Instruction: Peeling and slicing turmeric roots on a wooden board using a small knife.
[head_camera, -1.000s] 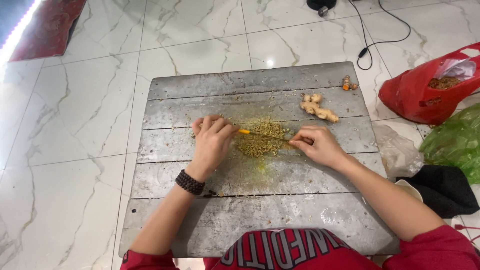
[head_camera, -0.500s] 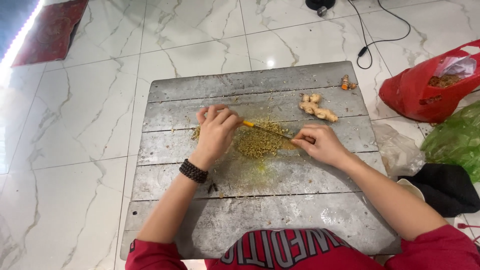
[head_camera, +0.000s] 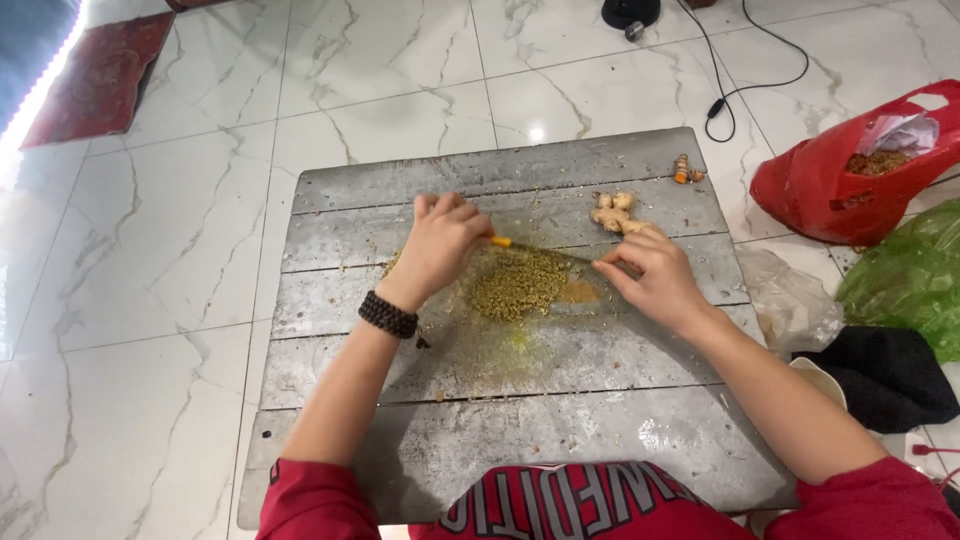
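My left hand (head_camera: 440, 245) is closed around the yellow handle of a knife (head_camera: 545, 250) that lies across a grey plank board (head_camera: 400, 400). My right hand (head_camera: 650, 275) pinches the far end of the blade near the board's right side. Under the blade sits a pile of finely chopped yellow-green bits (head_camera: 520, 285). A black bead bracelet (head_camera: 388, 314) is on my left wrist. The blade itself is thin and hard to make out.
A whole ginger root (head_camera: 612, 212) and a small orange piece (head_camera: 685, 170) lie at the board's far right. On the marble floor to the right are a red bag (head_camera: 840, 185), a green bag (head_camera: 915, 275), clear plastic (head_camera: 790, 300) and a black cloth (head_camera: 890, 375). A black cable (head_camera: 745, 70) runs behind.
Both hands have stayed on the knife over the pile; the left hand with the handle has shifted slightly toward the far edge of the board.
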